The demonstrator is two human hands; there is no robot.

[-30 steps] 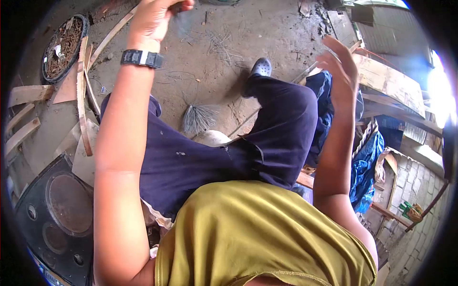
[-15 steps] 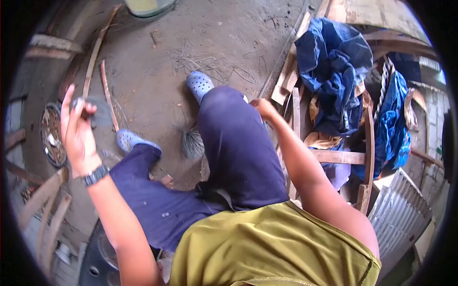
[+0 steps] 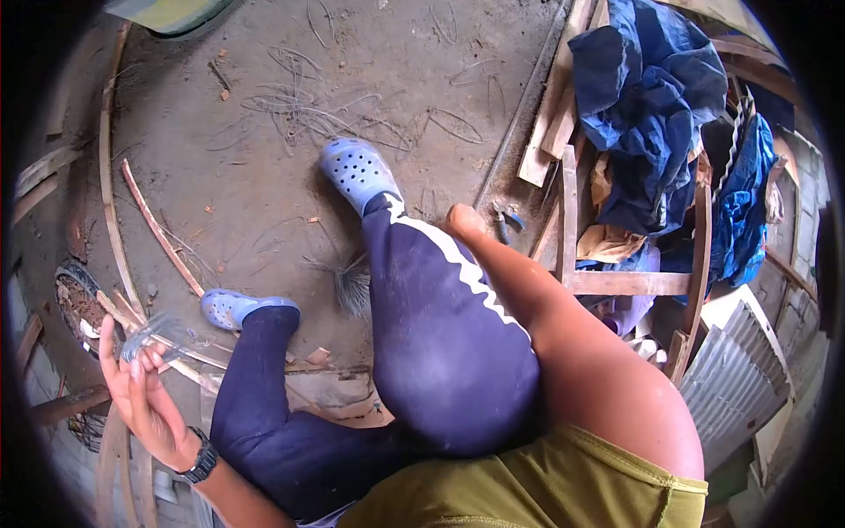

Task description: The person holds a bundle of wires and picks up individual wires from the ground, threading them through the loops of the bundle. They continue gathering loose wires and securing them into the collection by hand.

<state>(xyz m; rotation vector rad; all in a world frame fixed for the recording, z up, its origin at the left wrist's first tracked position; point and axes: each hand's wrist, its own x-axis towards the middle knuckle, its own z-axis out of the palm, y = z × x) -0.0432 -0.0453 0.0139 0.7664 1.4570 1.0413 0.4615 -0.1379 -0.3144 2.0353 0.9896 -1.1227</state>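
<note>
My left hand (image 3: 145, 396) is raised at the left, with the index finger stretched out and the other fingers curled around a small bundle of thin grey wire (image 3: 141, 341). A dark wristwatch (image 3: 201, 458) is on that wrist. Beside my lower right leg, my right hand (image 3: 464, 218) hangs low; its fingers are hidden by the leg and the angle. Just right of it lie pliers (image 3: 505, 222) with blue-and-black handles on the ground. Between my feet a brush-like bunch of cut wires (image 3: 352, 289) rests on the floor.
Loose wire loops (image 3: 295, 104) lie scattered on the dirt floor. Long wooden strips (image 3: 113, 176) run along the left, near a round pan (image 3: 75, 299) of debris. On the right are a blue tarp (image 3: 638, 97), a wooden frame (image 3: 634, 283) and corrugated metal sheet (image 3: 738, 374).
My left hand has moved down and slightly left with the wire. My right hand has dropped a little lower beside the leg, and the view has shifted, bringing the pliers into sight.
</note>
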